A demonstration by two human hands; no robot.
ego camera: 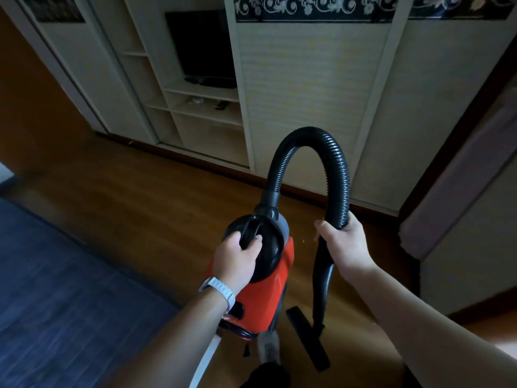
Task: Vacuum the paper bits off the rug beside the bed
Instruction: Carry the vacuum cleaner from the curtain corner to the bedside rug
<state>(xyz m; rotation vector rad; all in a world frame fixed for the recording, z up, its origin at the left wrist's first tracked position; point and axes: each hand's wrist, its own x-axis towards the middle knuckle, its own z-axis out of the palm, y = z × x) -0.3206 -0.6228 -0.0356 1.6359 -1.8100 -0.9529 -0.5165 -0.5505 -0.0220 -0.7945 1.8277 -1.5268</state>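
A red canister vacuum (268, 289) with a black top hangs above the wooden floor at centre. My left hand (237, 260), with a white watch on the wrist, grips the black carry handle on its top. A ribbed black hose (333, 161) arches up from the canister and comes down into my right hand (345, 245), which is closed around it. Below that hand the black wand runs down to a flat floor nozzle (307, 338) resting near my foot. A dark blue rug or bed cover (56, 289) fills the lower left. No paper bits are visible on it.
A cream wardrobe wall (307, 93) with sliding doors stands ahead, with open shelves and a dark television (204, 46). Wooden floor (140, 197) lies between it and the blue surface. A pale curtain (458, 191) hangs at right.
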